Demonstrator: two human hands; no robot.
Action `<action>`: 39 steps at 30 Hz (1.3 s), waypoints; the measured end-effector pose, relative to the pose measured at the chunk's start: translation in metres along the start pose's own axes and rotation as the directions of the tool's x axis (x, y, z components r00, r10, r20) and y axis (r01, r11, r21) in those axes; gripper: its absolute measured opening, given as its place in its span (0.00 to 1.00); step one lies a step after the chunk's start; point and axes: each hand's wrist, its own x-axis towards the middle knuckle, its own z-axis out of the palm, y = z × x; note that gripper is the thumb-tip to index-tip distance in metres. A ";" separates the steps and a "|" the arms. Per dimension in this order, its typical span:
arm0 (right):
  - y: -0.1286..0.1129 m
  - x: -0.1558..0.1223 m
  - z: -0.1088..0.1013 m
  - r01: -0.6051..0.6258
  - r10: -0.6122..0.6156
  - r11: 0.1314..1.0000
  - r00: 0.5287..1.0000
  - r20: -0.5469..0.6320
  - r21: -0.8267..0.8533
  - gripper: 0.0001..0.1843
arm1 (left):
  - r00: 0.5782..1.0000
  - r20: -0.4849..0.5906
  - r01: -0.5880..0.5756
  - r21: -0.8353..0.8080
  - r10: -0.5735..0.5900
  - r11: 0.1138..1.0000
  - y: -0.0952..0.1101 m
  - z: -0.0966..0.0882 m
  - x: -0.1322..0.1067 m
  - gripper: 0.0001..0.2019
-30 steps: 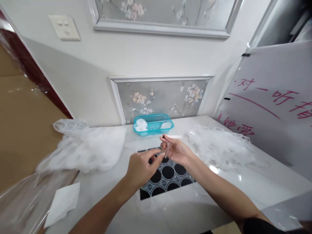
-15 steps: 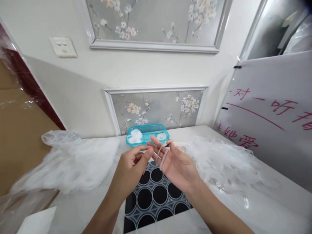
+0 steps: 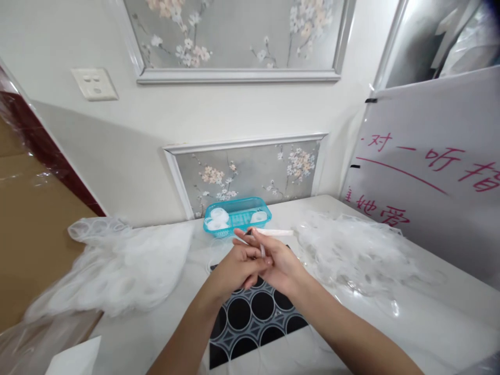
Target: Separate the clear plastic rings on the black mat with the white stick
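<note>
Hands now pressed together over the table

The left hand (image 3: 233, 268) has closed onto the right hand (image 3: 278, 263), both pinching a clear ring (image 3: 262, 250); earlier the right palm lay open.

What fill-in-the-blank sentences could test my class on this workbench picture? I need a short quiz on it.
1. The small basket behind the hands is coloured ____.
2. The left hand and right hand meet above a black panel patterned with ____.
3. The writing on the white board at the right is ____ in colour.

Missing words: blue (turquoise); circles; red
</note>
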 end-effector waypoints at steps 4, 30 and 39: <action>0.014 0.031 -0.027 -0.125 0.196 0.960 0.939 -0.282 0.251 0.06 | 0.997 -0.046 0.064 0.191 -0.056 0.980 -0.018 -0.005 0.014 0.16; -0.037 -0.041 0.013 0.209 -0.153 0.941 0.964 0.218 -0.265 0.38 | 0.972 -0.153 -0.096 0.436 0.179 0.895 0.040 -0.044 -0.067 0.16; -0.034 -0.038 0.010 0.240 -0.204 0.936 0.966 0.158 -0.259 0.34 | 0.998 -0.063 0.020 0.519 0.015 0.854 0.040 -0.033 -0.059 0.19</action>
